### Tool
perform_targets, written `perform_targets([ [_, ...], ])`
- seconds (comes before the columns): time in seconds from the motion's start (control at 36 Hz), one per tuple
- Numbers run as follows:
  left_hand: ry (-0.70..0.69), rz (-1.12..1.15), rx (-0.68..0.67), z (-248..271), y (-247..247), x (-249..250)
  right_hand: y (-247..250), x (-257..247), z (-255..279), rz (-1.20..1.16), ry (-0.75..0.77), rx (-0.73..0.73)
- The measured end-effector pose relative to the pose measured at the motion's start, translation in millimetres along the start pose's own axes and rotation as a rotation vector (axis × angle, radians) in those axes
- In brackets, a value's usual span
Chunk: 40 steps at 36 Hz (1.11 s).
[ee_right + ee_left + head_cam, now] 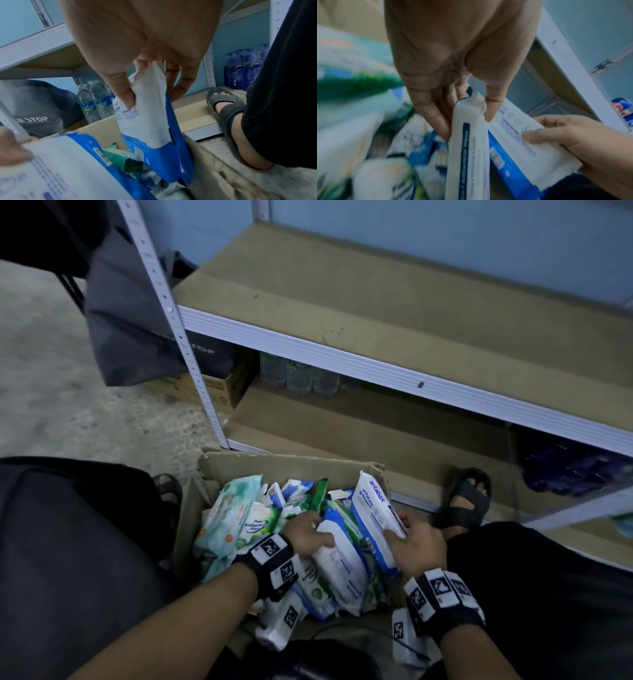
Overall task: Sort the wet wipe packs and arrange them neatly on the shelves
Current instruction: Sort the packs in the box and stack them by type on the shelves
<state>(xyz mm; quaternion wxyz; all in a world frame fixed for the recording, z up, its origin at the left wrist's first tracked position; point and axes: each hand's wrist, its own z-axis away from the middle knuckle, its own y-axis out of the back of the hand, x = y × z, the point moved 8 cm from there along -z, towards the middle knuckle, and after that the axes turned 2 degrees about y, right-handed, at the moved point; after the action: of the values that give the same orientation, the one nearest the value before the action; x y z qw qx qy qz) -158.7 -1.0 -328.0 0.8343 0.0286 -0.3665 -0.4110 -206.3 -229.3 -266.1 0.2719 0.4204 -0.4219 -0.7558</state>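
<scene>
A torn cardboard box on the floor holds several wet wipe packs, white-blue, green and pale teal. My left hand grips the top edge of a white-and-blue pack that lies among the others; in the left wrist view the left hand pinches this pack between thumb and fingers. My right hand grips a white-blue "antabax" pack that stands tilted at the box's right side. In the right wrist view the right hand pinches the antabax pack by its sealed end.
A brown shelf board with a white metal rim lies bare beyond the box. Below it stand water bottles, a brown carton and, at right, dark blue bottles. A dark bag hangs at the upright. A sandalled foot rests by the box.
</scene>
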Motion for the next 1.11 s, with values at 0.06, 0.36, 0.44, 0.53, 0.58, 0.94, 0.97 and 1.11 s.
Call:
perform_targets([
  [0.06, -0.062, -0.055, 0.069, 8.8, 22.7, 11.1, 1.7, -6.1, -1.6, 0.000, 0.028, 0.013],
  [0.36, -0.283, -0.221, 0.407, 84.9, 166.6, 39.9, -17.7, -44.8, -10.8, 0.014, 0.192, -0.057],
  [0.44, -0.308, -0.246, 0.504, 100.5, 192.4, 37.6, -22.2, -54.6, -13.9, 0.007, 0.233, -0.054],
  [0.53, -0.330, -0.319, 0.617, 118.1, 207.0, 40.6, -20.9, -62.3, -15.5, 0.009, 0.241, -0.003],
  [0.58, -0.339, -0.362, 0.682, 125.1, 207.7, 41.9, -18.7, -69.1, -15.8, 0.008, 0.296, 0.063],
  [0.94, -0.244, -0.808, 0.170, 47.2, 53.2, -4.0, -92.5, -52.0, -4.6, 0.215, 0.390, -0.370],
  [0.97, -0.236, -0.816, 0.130, 44.8, 48.5, -7.7, -95.2, -49.2, -3.4, 0.202, 0.372, -0.388],
  [1.11, -0.243, -0.857, 0.110, 37.6, 56.0, -13.5, -98.9, -39.1, -5.9, 0.160, 0.286, -0.387],
])
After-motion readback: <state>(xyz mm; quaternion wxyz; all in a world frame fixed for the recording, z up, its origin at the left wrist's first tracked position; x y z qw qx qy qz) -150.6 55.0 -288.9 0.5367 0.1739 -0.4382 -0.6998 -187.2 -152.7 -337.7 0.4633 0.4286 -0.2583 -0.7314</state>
